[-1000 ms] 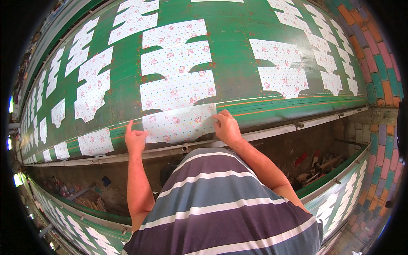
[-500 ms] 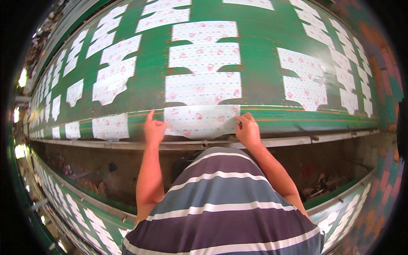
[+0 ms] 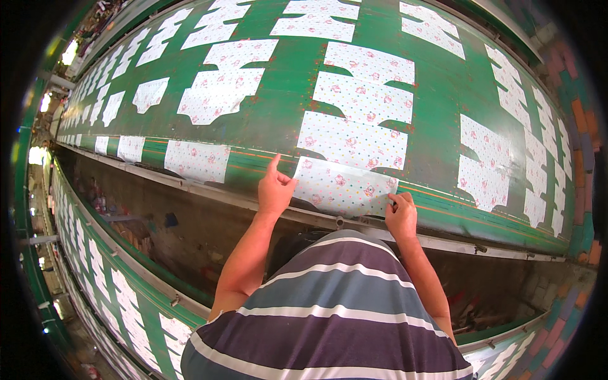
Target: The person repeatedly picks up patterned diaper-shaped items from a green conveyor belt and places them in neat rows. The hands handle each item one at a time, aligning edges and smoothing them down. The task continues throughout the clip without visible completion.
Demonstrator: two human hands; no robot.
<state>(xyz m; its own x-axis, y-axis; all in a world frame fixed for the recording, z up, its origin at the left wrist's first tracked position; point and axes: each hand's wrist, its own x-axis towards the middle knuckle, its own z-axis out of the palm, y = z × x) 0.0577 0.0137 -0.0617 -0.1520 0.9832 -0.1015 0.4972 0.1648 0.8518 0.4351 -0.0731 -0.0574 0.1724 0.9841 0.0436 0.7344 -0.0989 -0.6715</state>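
A white fabric piece (image 3: pixel 345 188) with small pink figures and coloured dots lies at the near edge of a long green table (image 3: pixel 437 168). Its lower edge is curved and reaches the table's rim. My left hand (image 3: pixel 276 187) is at its left side, the thumb and curled fingers closed at the edge while the index finger points away from me. At the right side my right hand (image 3: pixel 401 215) pinches the corner between thumb and fingers. Just beyond lies a matching fabric piece (image 3: pixel 354 140), in line with more cut pieces (image 3: pixel 364 98) farther off.
More printed pieces (image 3: pixel 221 88) lie in columns to the left and right (image 3: pixel 484 158). A metal rail (image 3: pixel 456 244) runs along the near edge. Behind me stands another green table (image 3: pixel 104 253) with white pieces. A brick floor (image 3: pixel 579 126) is at the far right.
The view has turned, so the table now slants down to the right and my hands appear farther right. Both hands stay at the sides of the same fabric piece.
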